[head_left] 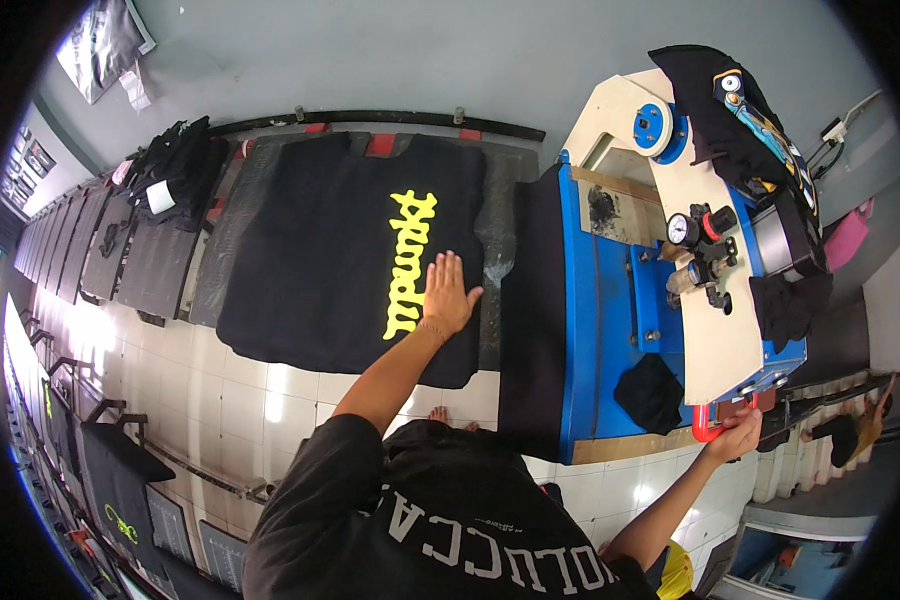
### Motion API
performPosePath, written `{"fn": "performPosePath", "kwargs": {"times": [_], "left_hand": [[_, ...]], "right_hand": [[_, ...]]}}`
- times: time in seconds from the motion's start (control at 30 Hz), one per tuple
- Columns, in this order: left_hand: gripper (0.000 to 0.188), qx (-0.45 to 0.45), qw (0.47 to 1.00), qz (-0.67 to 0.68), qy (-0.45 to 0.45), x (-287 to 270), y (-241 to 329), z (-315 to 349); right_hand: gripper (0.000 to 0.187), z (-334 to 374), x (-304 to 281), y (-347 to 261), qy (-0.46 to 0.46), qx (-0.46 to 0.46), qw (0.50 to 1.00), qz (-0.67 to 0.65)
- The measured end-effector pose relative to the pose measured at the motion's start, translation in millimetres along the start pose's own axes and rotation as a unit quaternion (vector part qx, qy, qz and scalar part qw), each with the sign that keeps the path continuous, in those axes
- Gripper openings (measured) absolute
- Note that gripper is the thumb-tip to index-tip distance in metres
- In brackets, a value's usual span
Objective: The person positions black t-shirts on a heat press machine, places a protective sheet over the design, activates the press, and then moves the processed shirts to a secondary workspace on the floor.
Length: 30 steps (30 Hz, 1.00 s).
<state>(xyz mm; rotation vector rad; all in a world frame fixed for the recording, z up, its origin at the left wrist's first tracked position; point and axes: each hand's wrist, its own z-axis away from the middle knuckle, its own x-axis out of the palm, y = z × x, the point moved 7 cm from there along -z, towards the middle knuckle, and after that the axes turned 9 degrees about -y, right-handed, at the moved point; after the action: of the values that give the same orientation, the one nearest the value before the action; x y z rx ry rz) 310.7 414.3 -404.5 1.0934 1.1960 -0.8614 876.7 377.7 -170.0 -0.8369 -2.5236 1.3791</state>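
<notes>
A black T-shirt (310, 240) is spread on a dark flat board (492, 335), with bright yellow lettering (407, 265) running along its right part. My left hand (450, 295) lies on the shirt, palm down and fingers stretched out, partly over the edge of the lettering. At the right, my right hand (735, 435) is wrapped round the red handle (705, 424) of a blue and cream press machine (635, 300). The handle is partly hidden by the fingers.
A dark flat slab (532, 310) juts from the press toward the shirt. Black cloths (650, 393) lie on the machine, beside a pressure gauge (682, 230). Further left, a pile of black garments (175, 165) rests on a row of boards (155, 265). Another person (850, 430) is far right.
</notes>
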Motion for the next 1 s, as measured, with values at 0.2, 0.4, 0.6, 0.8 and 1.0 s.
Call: {"fn": "performPosePath", "kwargs": {"times": [0.2, 0.4, 0.6, 0.8, 1.0], "left_hand": [[0.083, -0.091, 0.996, 0.001, 0.015, -1.4, -21.8, -81.7], [0.084, -0.091, 0.996, -0.005, 0.027, -5.2, -32.1, -155.6], [0.083, 0.013, 1.0, -0.025, 0.013, -6.5, -0.5, -181.9], [0.075, 0.098, 0.995, 0.002, 0.03, -3.8, 14.6, -147.2], [0.071, 0.164, 0.984, 0.035, 0.064, -6.6, 67.0, -18.3]], "right_hand": [[0.038, 1.2, 1.6, -6.1, 0.008, -0.044, 0.999, 0.01], [0.041, 5.0, -5.3, -2.7, -0.002, -0.034, 0.999, 0.016], [0.042, 7.0, -11.7, 1.8, 0.02, -0.021, 0.999, 0.025], [0.042, 3.0, -6.4, 7.0, -0.005, -0.098, 0.995, 0.005], [0.042, 7.6, -8.4, 9.7, 0.024, -0.083, 0.996, 0.022]]}}
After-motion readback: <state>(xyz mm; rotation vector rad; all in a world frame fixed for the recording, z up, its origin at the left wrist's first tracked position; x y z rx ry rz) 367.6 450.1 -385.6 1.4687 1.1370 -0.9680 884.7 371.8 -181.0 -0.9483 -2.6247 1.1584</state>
